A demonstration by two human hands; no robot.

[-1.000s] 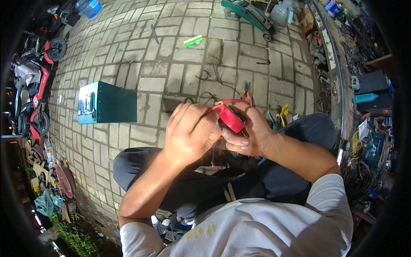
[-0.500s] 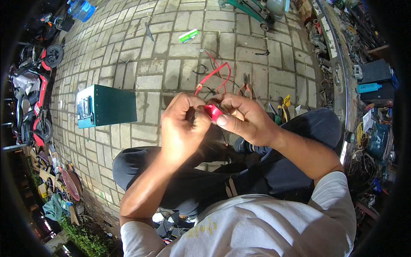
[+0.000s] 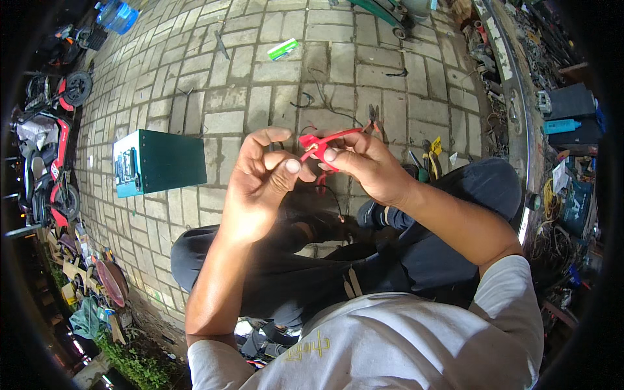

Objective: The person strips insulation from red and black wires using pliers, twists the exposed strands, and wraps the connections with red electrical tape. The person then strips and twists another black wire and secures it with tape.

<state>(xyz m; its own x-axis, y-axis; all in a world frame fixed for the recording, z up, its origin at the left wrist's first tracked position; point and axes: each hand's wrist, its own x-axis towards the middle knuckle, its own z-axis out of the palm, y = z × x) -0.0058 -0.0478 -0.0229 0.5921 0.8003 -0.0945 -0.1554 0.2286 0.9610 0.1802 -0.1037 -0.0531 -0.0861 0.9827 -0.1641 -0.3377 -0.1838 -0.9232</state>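
Pinched between the thumb and fingers of my right hand [image 3: 367, 162] is a red wire [image 3: 339, 134], looped, with a bare coppery patch near its middle. A crumpled red piece, perhaps tape or sleeve, sits around it; I cannot tell which. My left hand [image 3: 260, 172] is beside the wire's left end, its thumb and index finger spread apart. Just beyond my right hand lie pliers [image 3: 372, 116] on the paving, their handles partly hidden by it. A thin dark wire [image 3: 333, 195] hangs below the hands.
A dark green metal box [image 3: 170, 161] stands on the paving at left. Farther off are a green and white packet [image 3: 283, 50] and a blue water bottle [image 3: 117, 17]. Several tools [image 3: 429, 161] lie near my right knee. A red scooter [image 3: 62, 149] is at far left.
My left hand has moved left and its fingers have spread. The red wire has been drawn in from the paving and now loops over my right hand, its bare patch showing.
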